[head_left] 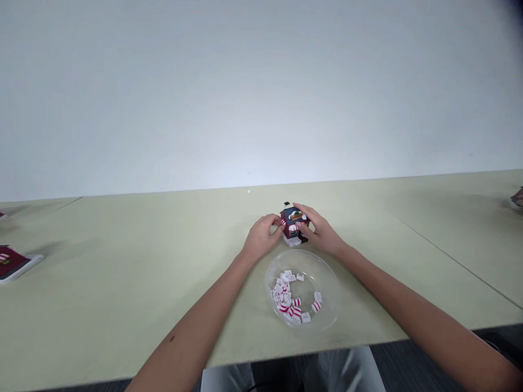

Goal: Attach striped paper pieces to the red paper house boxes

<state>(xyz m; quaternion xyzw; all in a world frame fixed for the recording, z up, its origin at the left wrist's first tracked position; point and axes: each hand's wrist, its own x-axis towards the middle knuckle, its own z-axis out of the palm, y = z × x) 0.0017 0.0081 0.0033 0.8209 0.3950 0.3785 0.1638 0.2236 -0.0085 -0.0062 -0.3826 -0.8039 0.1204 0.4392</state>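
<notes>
A miniature house with dark red walls, a dark blue roof and a white base stands on the table in front of me. My right hand grips it from the right, fingers over the roof and thumb at the front wall. At the house's left side, my left hand pinches a small red-and-white striped awning against the wall. A similar striped awning sits above the front window. Just nearer to me lies a clear round plastic bowl, holding several small white and striped awning pieces.
Part of another dark red model house on a white base shows at the left edge. A further model is cut off at the right edge. The pale table meets a white wall behind.
</notes>
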